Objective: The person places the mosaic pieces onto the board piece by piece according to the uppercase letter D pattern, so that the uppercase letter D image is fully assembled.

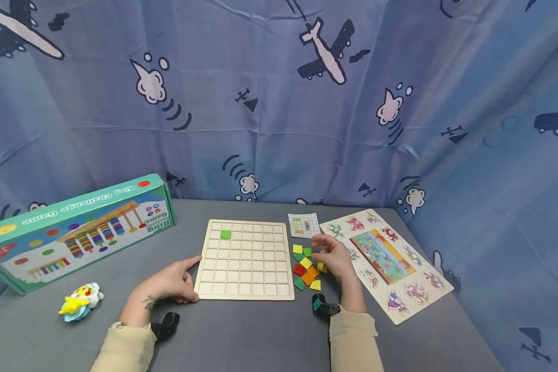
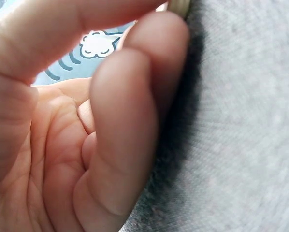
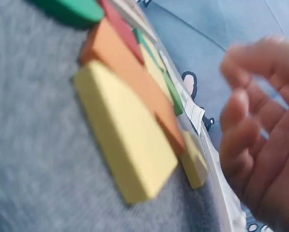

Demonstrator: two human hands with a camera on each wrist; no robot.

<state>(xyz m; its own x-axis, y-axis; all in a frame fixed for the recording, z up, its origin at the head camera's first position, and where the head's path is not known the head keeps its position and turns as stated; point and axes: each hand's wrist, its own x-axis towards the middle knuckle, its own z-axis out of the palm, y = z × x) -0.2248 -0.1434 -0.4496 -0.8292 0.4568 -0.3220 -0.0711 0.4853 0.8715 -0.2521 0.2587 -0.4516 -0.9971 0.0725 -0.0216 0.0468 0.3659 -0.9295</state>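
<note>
A wooden grid board (image 1: 245, 262) lies in the middle of the table in the head view, with one green square tile (image 1: 225, 234) in an upper left cell. My left hand (image 1: 169, 281) touches the board's left side with a straight index finger; its thumb rests at the near left corner, the other fingers bent. Right of the board, my right hand (image 1: 335, 258) hovers with loosely bent fingers beside a loose pile: an orange tile (image 1: 311, 275), a red tile (image 1: 299, 269) and several yellow and green ones. Nothing shows between its fingers (image 3: 241, 116) in the right wrist view.
Behind the pile lies a printed pattern card (image 1: 304, 226). A wooden animal puzzle board (image 1: 376, 258) sits at the right. To the left stand a green game box (image 1: 83, 232) and a small yellow-and-white toy (image 1: 81, 301). A blue curtain (image 1: 269, 129) hangs behind the table.
</note>
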